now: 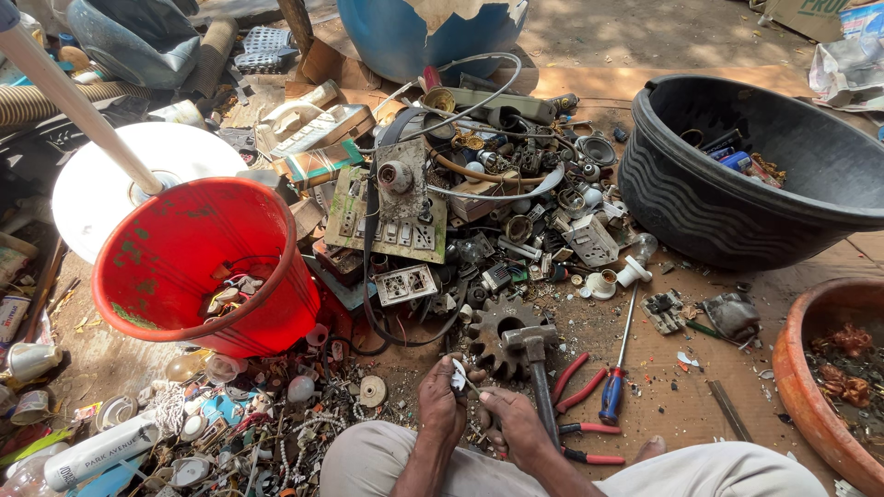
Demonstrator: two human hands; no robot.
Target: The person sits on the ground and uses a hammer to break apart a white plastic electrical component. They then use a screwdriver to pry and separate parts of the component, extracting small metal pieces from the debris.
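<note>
I sit on the ground with both hands close together over my knees. My left hand (442, 398) pinches a small white and metal part (459, 375) between its fingers. My right hand (514, 425) touches the same small part from the right; whether it grips a tool is hidden. Just beyond my hands lie a dark metal gear (493, 324) and a hammer (536, 368) with its head on the gear. Red-handled pliers (578, 391) and a blue-handled screwdriver (617, 373) lie to the right of the hammer.
A red bucket (198, 267) with small scrap stands at the left. A big black tub (737, 175) sits at the right, a brown clay bowl (810, 387) at the far right. A heap of switch plates, wires and sockets (405, 212) fills the middle. Bulbs and scrap litter the lower left.
</note>
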